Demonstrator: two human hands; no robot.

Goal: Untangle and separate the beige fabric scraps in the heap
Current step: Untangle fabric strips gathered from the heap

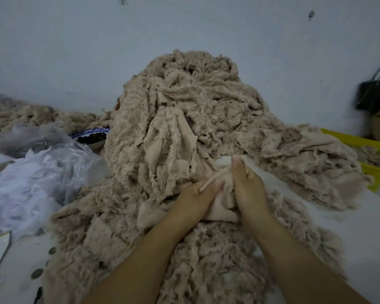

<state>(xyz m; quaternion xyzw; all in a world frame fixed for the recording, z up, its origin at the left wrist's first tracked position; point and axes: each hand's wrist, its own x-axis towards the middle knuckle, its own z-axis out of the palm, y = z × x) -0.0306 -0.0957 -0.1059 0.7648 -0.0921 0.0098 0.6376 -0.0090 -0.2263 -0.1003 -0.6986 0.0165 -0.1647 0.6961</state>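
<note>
We work at the foot of a tall heap of beige fabric scraps (pixel 184 110) piled against a pale wall (pixel 75 40) — fluffy, frayed strips spilling down toward us and across the white table (pixel 349 233). Our 2 hands meet close together over 1 smooth beige scrap (pixel 219 207) at the heap's near edge. Our left hand (pixel 195 200) is closed on a rolled fold of that scrap, while our right hand (pixel 248 185) pinches its upper edge between thumb and fingers, thumbnail up. The scrap lies partly on the fluffy pile below it and is touching the heap behind. To the left sits a bundle of clear plastic sheeting (pixel 31 172), with a blue-patterned bowl (pixel 92 137) just beyond it. At right — a yellow bin (pixel 373 170) holding more beige scraps, and a dark bag (pixel 373 93) hanging by the wall.
</note>
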